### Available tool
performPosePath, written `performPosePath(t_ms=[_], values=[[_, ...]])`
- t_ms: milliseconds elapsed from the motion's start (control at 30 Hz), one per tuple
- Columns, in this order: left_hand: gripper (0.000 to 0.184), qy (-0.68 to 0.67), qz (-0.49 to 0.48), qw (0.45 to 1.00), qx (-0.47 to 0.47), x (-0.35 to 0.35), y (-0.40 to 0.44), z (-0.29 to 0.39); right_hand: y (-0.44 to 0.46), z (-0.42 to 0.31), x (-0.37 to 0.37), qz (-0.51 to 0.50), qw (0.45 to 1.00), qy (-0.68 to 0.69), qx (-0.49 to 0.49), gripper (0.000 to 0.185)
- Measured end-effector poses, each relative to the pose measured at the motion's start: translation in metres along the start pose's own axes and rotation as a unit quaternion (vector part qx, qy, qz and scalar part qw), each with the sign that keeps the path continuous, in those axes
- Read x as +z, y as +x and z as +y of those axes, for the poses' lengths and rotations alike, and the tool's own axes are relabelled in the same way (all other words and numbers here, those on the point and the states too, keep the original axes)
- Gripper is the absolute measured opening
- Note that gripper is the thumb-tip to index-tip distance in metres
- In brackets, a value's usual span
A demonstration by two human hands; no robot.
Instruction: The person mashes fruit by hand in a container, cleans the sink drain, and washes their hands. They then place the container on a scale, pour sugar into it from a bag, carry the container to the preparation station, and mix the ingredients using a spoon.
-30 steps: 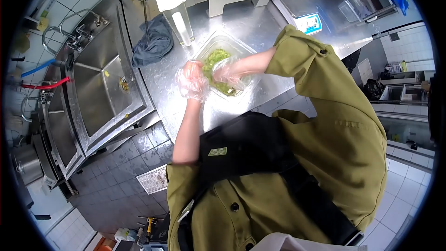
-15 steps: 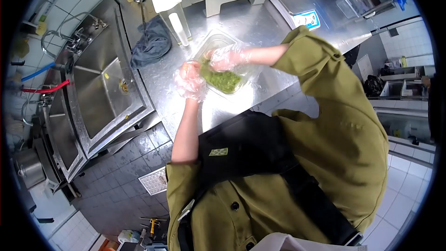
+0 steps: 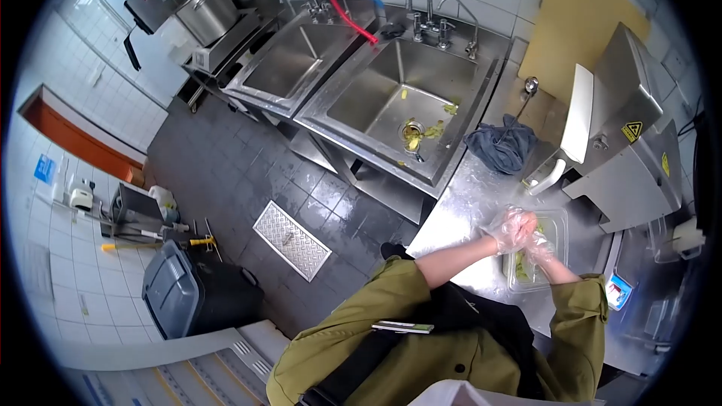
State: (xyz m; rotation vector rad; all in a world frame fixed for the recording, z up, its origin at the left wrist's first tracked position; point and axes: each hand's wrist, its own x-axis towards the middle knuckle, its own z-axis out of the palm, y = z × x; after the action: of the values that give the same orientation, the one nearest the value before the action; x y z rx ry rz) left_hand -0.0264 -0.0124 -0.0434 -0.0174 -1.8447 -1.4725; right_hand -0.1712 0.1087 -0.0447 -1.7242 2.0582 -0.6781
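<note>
A clear plastic container (image 3: 560, 227) stands on the steel counter at the lower right, with chopped green vegetable (image 3: 520, 269) in it. My left hand (image 3: 514, 228), in a thin clear plastic glove, is curled closed above the container's left side. Pressed up against it is my right hand (image 3: 538, 249), gloved the same way and also closed. What lies between the two hands is hidden by the fingers and the crumpled plastic.
A dark grey cloth (image 3: 502, 144) and a ladle (image 3: 531, 87) lie behind the container. A steel machine (image 3: 639, 173) with a white panel stands beyond it. Two steel sinks are to the left, the nearer basin (image 3: 368, 109) holding scraps. A lidded bin (image 3: 177, 289) stands further left.
The view has swung left, bringing the sinks and floor into the middle. My hands have come together above the container; before, they were apart, with the right hand in the green vegetable.
</note>
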Motion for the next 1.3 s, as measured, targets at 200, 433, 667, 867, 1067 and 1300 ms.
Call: performPosePath(t_ms=[200,433,667,867,1067,1300], values=[[0.013,0.060,-0.012,0.995,0.076,-0.005,0.008,0.004,0.003,-0.002,0.019,0.050,0.996,-0.034,-0.071,0.022],[0.023,0.081,-0.004,0.997,0.012,-0.004,0.004,0.013,-0.031,-0.054,-0.010,-0.060,0.966,-0.193,-0.162,0.021],[0.026,0.047,-0.030,0.997,-0.052,-0.004,0.004,0.017,-0.038,-0.053,0.028,-0.029,0.996,0.027,0.085,0.022],[0.025,0.074,-0.031,0.995,-0.051,0.001,0.008,0.020,-0.046,-0.074,0.003,0.029,0.982,0.145,0.122,0.022],[0.018,0.103,-0.025,0.994,-0.033,0.009,0.013,0.014,-0.040,-0.127,-0.033,-0.069,0.936,0.236,0.253,0.021],[0.008,0.267,-0.165,0.948,-0.054,0.017,0.023,0.029,-0.055,-0.099,-0.017,0.096,0.854,0.461,0.222,0.023]])
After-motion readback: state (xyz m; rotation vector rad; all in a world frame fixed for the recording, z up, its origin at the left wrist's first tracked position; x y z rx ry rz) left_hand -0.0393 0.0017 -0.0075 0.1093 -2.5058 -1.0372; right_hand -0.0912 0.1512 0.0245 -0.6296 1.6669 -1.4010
